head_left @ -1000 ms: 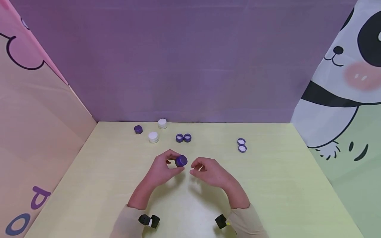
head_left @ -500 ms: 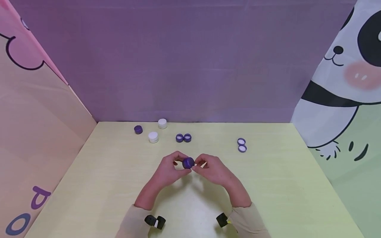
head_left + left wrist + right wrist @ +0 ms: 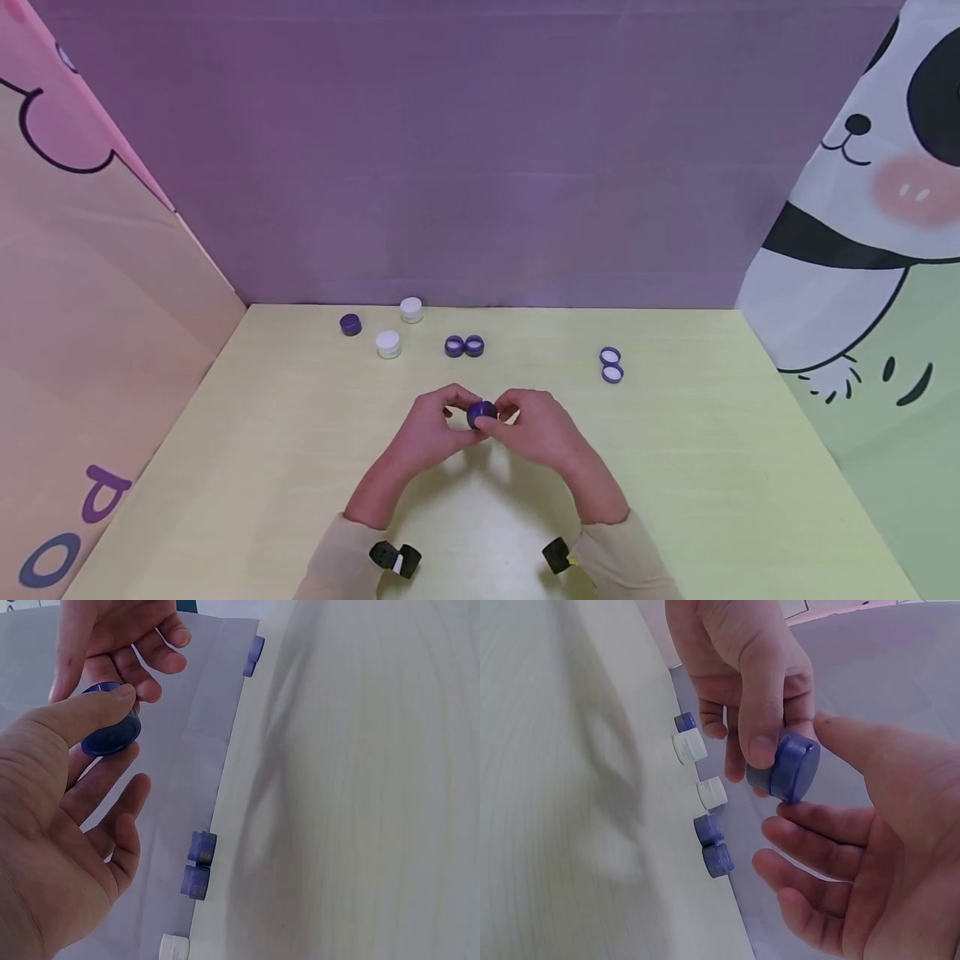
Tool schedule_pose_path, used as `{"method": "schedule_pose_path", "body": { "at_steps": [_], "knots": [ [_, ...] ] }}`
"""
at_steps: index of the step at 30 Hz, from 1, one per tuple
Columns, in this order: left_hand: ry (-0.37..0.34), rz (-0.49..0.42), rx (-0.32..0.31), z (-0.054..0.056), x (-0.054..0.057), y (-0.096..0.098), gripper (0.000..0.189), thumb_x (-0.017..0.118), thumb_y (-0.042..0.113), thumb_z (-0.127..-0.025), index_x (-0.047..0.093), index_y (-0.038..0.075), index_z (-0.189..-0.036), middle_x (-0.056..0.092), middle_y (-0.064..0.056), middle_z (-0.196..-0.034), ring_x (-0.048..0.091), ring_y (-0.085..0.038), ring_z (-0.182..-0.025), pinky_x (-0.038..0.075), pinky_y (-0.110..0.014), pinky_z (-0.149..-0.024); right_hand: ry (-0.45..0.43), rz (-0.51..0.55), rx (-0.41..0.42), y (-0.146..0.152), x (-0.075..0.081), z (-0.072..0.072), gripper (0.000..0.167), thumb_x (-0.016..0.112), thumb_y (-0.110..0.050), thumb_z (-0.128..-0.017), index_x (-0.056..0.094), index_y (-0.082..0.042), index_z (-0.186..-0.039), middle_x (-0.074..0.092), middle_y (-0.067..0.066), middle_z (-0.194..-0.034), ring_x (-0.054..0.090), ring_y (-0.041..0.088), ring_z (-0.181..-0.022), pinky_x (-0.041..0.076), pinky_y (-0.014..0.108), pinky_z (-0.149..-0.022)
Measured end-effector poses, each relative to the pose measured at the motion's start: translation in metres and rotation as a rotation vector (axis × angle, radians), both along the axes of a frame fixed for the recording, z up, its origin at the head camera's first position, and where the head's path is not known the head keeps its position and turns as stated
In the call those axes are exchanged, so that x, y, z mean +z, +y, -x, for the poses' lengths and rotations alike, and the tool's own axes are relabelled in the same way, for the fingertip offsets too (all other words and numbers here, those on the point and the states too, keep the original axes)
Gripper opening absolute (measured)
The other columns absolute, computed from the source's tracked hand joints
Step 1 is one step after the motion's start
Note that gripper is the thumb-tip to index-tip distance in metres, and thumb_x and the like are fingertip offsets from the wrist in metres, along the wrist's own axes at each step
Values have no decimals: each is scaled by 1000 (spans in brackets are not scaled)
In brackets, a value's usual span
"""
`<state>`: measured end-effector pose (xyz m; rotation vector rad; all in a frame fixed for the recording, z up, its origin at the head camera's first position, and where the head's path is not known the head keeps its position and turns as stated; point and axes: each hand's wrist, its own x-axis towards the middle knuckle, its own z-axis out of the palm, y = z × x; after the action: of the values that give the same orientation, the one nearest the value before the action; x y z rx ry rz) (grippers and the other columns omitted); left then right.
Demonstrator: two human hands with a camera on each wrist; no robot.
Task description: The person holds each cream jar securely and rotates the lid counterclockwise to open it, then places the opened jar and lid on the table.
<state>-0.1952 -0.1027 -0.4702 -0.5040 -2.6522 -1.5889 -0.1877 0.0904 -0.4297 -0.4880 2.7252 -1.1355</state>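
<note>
Jar (image 3: 799,769), squat, smooth, purple and cylindrical, sits pinched in both hands (image 3: 429,429) (image 3: 538,427).

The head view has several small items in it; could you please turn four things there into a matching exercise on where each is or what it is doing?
Things:
1. White pots
2. White-lined purple caps
3. Left hand
4. Black cameras

Places or states:
A. On the right side of the table
B. By the cuffs of the sleeves
C. At the table's far side, left of the middle
D. Holding a purple pot

Pairs: 1-C, 2-A, 3-D, 4-B
</note>
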Motion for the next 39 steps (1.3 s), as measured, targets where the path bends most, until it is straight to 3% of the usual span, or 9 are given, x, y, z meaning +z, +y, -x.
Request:
{"method": "schedule_pose_path", "body": {
  "at_steps": [5,19,34,39],
  "knots": [
    [5,-11,-8,-1,1,2,31,87,15,-73,68,23,-96,66,15,-91,60,-9,-89,43,-41,-78,22,-22,-27,-2,0,0,29,71,-42,-87,70,-13,-93,62,-9,-79,55,13,-68,45,29,-57],
    [-16,-1,-24,-2,-1,3,30,87,25,-74,67,21,-96,67,14,-91,61,-9,-89,44,-42,-79,4,54,-53,0,-6,-1,27,72,-39,-87,69,-13,-92,64,-8,-79,57,14,-72,47,31,-58],
    [-15,-36,0,-3,0,5,29,87,20,-73,66,21,-92,67,14,-89,60,-9,-88,44,-44,-78,62,53,-95,-5,-5,-5,27,73,-40,-85,69,-14,-87,63,-8,-77,56,12,-66,45,30,-54],
    [17,-34,-1,-3,1,6,27,87,20,-73,67,22,-91,67,15,-87,61,-8,-85,43,-41,-76,87,54,-84,-5,-5,-5,22,75,-35,-85,69,-14,-87,63,-9,-76,54,12,-64,45,29,-51]
  ]
}}
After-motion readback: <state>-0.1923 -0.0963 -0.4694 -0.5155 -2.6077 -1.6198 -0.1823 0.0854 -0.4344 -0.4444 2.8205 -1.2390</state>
